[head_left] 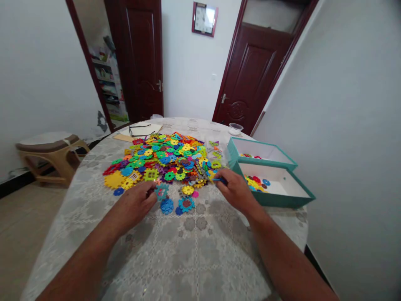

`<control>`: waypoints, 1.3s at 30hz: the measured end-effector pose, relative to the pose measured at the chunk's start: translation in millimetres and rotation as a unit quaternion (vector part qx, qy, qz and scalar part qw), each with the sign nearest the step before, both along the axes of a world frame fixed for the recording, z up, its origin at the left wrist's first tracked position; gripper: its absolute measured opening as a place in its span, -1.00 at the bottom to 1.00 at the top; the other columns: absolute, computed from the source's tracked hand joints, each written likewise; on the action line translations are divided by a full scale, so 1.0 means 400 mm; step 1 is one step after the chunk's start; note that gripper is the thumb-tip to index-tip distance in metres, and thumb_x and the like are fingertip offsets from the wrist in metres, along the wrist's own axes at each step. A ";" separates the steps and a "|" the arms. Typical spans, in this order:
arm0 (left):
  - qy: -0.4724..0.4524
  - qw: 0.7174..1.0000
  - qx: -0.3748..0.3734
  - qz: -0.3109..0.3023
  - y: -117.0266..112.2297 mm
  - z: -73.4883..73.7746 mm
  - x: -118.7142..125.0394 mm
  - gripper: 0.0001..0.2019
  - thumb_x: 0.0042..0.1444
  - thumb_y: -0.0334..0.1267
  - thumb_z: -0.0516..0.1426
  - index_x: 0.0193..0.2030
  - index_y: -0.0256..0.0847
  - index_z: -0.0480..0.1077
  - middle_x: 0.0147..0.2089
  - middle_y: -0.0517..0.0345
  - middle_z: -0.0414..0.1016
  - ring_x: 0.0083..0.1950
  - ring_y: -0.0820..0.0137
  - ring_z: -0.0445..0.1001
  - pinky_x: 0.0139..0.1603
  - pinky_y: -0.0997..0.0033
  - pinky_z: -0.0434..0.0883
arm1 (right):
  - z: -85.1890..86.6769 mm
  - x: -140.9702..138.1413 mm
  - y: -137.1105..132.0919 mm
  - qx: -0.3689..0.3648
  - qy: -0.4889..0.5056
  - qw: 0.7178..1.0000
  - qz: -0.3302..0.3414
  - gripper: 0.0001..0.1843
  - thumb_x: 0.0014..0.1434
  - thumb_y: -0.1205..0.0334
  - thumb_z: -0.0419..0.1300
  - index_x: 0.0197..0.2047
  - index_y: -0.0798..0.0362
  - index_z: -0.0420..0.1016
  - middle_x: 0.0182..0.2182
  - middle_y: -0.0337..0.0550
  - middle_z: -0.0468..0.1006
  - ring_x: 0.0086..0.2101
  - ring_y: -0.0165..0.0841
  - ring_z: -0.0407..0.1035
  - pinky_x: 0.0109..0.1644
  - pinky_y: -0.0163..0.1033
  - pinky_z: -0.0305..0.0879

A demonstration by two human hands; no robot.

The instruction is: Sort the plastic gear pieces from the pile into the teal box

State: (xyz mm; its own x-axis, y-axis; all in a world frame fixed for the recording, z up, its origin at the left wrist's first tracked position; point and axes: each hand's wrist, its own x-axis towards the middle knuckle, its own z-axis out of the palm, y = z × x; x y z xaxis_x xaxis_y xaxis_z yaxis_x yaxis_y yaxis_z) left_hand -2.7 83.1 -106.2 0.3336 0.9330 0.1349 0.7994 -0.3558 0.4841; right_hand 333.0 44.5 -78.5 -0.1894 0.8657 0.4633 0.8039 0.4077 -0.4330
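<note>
A large heap of colourful plastic gear-shaped building pieces point(169, 156) covers the far middle of the table. My left hand point(140, 202) is at the heap's near edge, its fingers curled in a pinch. Whatever it holds is hidden; a teal square frame piece point(162, 191) lies right by its fingertips. My right hand point(233, 188) pinches a small blue piece point(221, 180) at the heap's right side. Between the hands lie a blue gear piece point(167, 206), a blue square frame piece point(186, 204) and a yellow gear piece point(188, 190).
To the right stands a teal-edged box point(282, 200) with several pieces in it, in front of another teal box point(266, 146). Eyeglasses point(139, 131) rest on paper at the back left. A clear plastic bowl point(236, 127) sits at the back. A stool point(52, 154) stands left of the table.
</note>
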 end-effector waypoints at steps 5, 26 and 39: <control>0.001 1.000 0.008 0.003 -0.005 0.001 0.008 -0.81 0.25 -0.16 -0.03 -0.30 -0.13 0.34 -0.29 0.13 0.48 -0.23 0.30 0.46 -0.25 0.38 0.26 | 0.027 0.154 0.008 0.131 -0.050 0.969 -0.204 -0.87 0.29 0.27 0.11 -0.18 0.03 0.48 -0.23 -0.02 0.58 -0.21 -0.21 0.43 -0.04 -0.14 0.30; -0.104 0.972 -0.068 -0.201 -0.083 -0.007 0.093 -0.81 0.28 -0.33 0.08 -0.11 -0.16 0.53 -0.23 0.18 0.57 -0.22 0.41 0.47 -0.19 0.45 0.32 | -0.094 -0.152 -0.068 -0.141 0.028 0.968 0.206 -0.78 0.41 0.20 0.13 0.06 -0.02 0.51 -0.18 -0.13 0.62 -0.22 -0.28 0.50 -0.12 -0.24 0.34; 0.132 0.989 0.053 0.037 0.016 -0.071 -0.010 -0.68 0.23 -0.22 0.22 0.12 -0.16 0.45 0.13 -0.12 0.48 0.18 0.10 0.44 0.21 0.16 0.36 | -0.162 -0.105 -0.005 -0.040 -0.005 0.996 0.081 -0.86 0.33 0.24 0.11 -0.19 0.03 0.49 -0.30 -0.13 0.53 -0.26 -0.24 0.42 -0.18 -0.22 0.22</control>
State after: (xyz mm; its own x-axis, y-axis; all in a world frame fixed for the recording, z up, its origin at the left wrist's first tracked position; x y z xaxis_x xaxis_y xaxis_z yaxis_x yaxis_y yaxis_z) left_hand -6.8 89.4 -134.7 0.3024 0.9412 0.1506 0.9187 -0.3299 0.2171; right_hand 290.9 42.6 -143.2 -0.3343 0.8576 0.3908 0.7348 0.4968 -0.4618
